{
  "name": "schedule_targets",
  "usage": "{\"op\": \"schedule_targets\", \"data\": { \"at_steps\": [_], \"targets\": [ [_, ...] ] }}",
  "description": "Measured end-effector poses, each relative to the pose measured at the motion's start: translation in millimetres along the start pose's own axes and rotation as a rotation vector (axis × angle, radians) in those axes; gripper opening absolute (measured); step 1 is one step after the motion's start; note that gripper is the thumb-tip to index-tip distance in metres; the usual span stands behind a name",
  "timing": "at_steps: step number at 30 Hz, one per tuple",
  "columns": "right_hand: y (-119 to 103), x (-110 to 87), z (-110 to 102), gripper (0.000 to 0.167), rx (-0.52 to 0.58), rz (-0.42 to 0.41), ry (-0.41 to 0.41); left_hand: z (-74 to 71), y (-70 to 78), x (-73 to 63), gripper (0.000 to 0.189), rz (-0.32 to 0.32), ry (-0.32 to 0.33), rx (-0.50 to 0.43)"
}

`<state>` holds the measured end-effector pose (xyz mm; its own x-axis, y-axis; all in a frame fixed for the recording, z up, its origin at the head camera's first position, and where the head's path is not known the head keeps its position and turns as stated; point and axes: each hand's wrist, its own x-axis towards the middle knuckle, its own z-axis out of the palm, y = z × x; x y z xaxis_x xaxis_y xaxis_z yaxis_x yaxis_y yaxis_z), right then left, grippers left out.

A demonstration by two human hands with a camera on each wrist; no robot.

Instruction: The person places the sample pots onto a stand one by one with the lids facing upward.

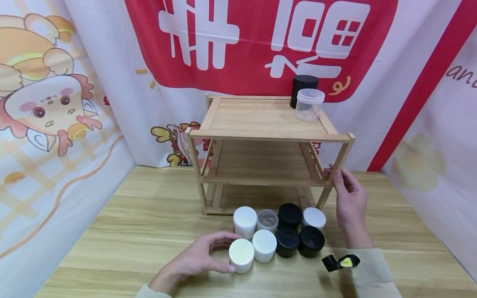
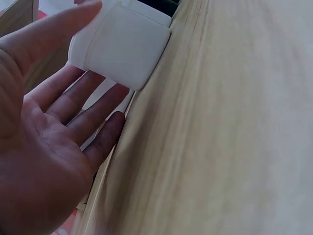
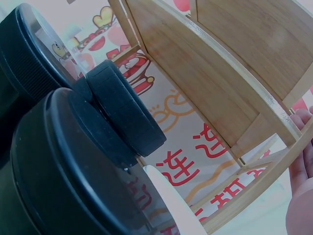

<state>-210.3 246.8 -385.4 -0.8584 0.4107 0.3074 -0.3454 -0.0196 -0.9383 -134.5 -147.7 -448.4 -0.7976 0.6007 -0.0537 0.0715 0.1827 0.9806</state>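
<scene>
My left hand (image 1: 199, 256) is at a white screw-lid jar (image 1: 241, 256), thumb on its near side and fingers on its far side. In the left wrist view the white jar (image 2: 124, 46) stands on the table, with a gap between it and the palm. My right hand (image 1: 350, 200) grips the right front post of a three-tier wooden shelf (image 1: 257, 135), thumb in front. Beside the held jar are another white jar (image 1: 264, 246) and two black jars (image 1: 287, 241). Behind them stand a white jar (image 1: 245, 221), a clear jar (image 1: 267, 220), a black jar (image 1: 290, 214) and a white-lidded jar (image 1: 314, 218).
On the shelf's top tier, at the back right, a black jar (image 1: 303, 85) stands behind a clear lidded jar (image 1: 309, 104). Printed cloth (image 1: 126, 124) hangs around the wooden table (image 1: 156, 207). The jars stand close before the shelf's bottom tier.
</scene>
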Motion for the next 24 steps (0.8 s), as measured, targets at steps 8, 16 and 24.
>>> {"op": "schedule_targets", "data": {
  "at_steps": [8,16,24],
  "targets": [
    [-0.4,0.0,1.5,0.038,0.026,0.002,0.010,1.4,2.1,0.2,0.062,0.014,0.006,0.013],
    [-0.9,0.6,0.8,0.038,0.026,0.019,0.006,1.3,2.0,0.0,0.062,0.012,0.018,0.002],
    [-0.7,0.6,0.2,0.038,0.018,0.011,0.001,-2.0,5.7,-0.9,0.065,0.004,0.039,-0.045]
  ]
}}
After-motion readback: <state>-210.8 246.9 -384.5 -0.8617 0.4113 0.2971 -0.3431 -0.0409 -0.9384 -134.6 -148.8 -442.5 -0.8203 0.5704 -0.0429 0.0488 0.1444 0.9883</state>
